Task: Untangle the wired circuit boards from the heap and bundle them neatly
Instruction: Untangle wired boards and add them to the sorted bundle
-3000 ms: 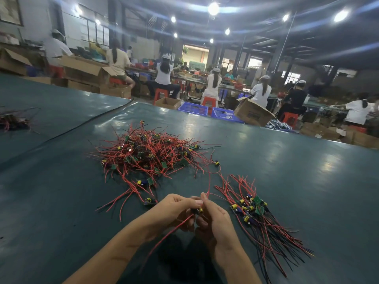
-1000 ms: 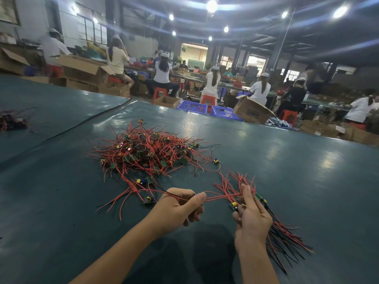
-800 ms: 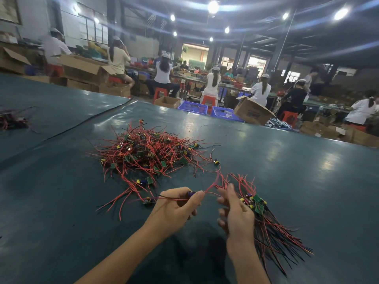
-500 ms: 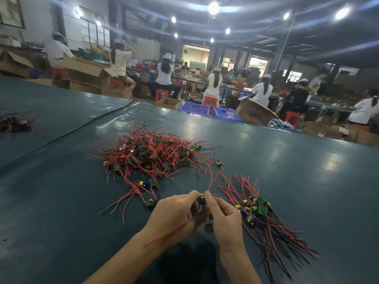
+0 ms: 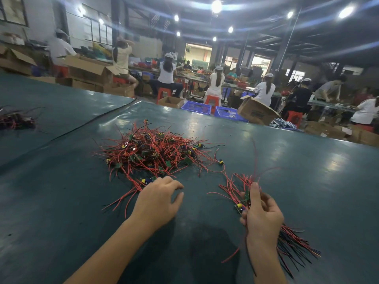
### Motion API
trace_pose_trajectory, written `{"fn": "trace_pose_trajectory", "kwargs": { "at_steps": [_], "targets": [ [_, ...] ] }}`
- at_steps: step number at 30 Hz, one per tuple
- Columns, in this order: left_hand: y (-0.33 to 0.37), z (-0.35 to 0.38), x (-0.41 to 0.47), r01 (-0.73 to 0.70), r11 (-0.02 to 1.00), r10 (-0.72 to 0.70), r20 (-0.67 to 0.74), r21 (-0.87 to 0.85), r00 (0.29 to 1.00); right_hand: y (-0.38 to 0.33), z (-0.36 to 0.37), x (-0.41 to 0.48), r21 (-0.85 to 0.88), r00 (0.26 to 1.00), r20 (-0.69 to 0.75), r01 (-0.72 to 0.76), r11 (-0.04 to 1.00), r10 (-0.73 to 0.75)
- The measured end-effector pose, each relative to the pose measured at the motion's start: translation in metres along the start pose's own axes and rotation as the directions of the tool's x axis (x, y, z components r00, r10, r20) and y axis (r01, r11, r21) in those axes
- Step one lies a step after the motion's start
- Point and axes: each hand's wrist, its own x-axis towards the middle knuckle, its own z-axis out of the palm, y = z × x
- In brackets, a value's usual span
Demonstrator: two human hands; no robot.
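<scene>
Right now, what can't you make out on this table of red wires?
Head view: how many boards the right hand grips; its palm covers the bundle.
Head view: boards in the heap; tangled wires overlap them.
Head view: whether the left hand touches a wire; its back hides what lies beneath.
Head view: the far-left pile; blurred, cut by the edge.
</scene>
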Motion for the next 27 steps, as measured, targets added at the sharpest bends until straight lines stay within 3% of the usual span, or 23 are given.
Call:
{"fn": "trace_pose_trajectory", "kwargs": {
  "at_steps": [3,5,9,12,14,15,17,19,22,27],
  "targets": [
    [-0.015,0.003,0.001,0.099,0.987,-0.109,0.078,0.123,0.991,-0.005,-0.009,0.001,-0.285,0.954,-0.045,0.271,0.92,-0.295],
    [-0.02,0.005,0.0,0.14,0.979,-0.161,0.143,0.148,0.977,-0.005,-0.014,0.002,-0.487,0.922,-0.01,0.334,0.807,-0.387],
    [-0.02,0.006,0.0,0.179,0.979,-0.193,0.173,0.093,0.966,0.002,-0.021,0.008,-0.804,0.972,0.088,0.197,0.56,-0.216],
    [-0.018,0.002,0.002,0.203,0.977,-0.211,0.14,0.071,0.967,0.007,-0.022,0.007,-0.897,0.96,0.188,0.254,0.362,-0.207],
    [-0.02,-0.003,0.004,0.248,0.963,-0.261,0.121,0.107,0.958,0.008,-0.018,0.004,-0.853,0.935,0.22,0.323,0.409,-0.279],
    [-0.021,-0.005,0.004,0.275,0.953,-0.29,0.122,0.126,0.949,0.009,-0.015,0.003,-0.785,0.931,0.236,0.352,0.51,-0.28],
    [-0.024,-0.008,0.004,0.313,0.937,-0.337,0.168,0.158,0.926,0.012,-0.007,-0.001,-0.608,0.946,0.29,0.298,0.736,-0.143],
    [-0.025,-0.007,0.003,0.309,0.934,-0.346,0.241,0.179,0.907,0.017,0.001,-0.009,-0.52,0.921,0.389,0.226,0.824,-0.007],
    [-0.023,-0.003,0.002,0.251,0.955,-0.287,0.28,0.157,0.916,0.029,0.007,-0.018,-0.582,0.86,0.511,0.337,0.74,0.01],
    [-0.02,0.003,0.002,0.159,0.987,-0.151,0.183,-0.034,0.971,0.034,0.015,-0.034,-0.59,0.819,0.574,0.427,0.685,-0.017]
  ]
}}
